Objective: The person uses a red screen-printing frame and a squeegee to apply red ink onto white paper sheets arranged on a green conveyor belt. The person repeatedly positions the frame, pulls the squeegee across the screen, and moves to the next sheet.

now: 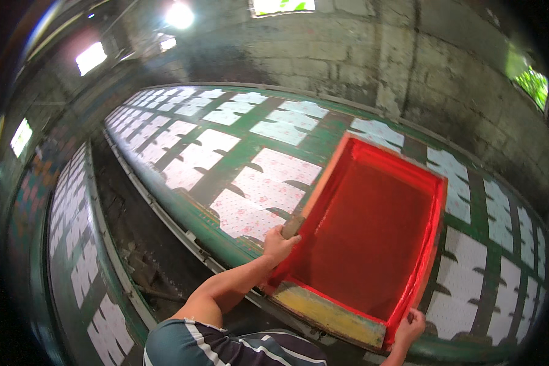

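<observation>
No packages, labels, signs or screens with a display show anywhere in this view: nothing of that kind lies along the long green table (226, 160), on the second table at the left, on the floor between them or on the block wall behind.
</observation>
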The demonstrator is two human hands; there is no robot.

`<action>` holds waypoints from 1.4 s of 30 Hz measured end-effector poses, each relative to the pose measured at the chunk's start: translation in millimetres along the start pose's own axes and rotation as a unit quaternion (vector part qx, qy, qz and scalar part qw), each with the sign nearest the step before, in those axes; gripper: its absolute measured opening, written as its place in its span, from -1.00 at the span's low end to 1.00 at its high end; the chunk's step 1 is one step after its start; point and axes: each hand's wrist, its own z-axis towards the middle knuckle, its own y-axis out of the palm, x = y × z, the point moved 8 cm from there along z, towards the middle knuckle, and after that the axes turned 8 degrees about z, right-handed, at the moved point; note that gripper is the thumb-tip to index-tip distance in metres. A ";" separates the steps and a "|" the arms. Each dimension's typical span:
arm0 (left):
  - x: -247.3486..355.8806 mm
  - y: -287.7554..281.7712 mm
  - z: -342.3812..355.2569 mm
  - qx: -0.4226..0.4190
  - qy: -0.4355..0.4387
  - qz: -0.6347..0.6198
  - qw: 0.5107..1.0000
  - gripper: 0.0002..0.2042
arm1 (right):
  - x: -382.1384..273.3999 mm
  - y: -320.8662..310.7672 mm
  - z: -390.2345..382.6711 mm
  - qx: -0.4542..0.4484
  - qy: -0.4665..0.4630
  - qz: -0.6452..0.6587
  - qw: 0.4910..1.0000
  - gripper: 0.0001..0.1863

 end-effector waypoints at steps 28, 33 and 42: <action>24.9 -1.8 -13.0 0.007 -0.003 0.043 0.999 -0.41 | -277.3 130.3 -118.5 -0.416 -0.222 -0.191 0.861 -0.45; 23.1 0.0 -10.5 0.047 0.043 -0.018 0.998 -0.35 | -286.9 124.8 -117.1 -0.434 -0.178 -0.212 0.857 -0.44; 11.1 8.9 -8.3 0.036 0.055 -0.080 0.995 -0.41 | -263.9 146.3 -152.5 -0.316 -0.334 -0.202 0.865 -0.55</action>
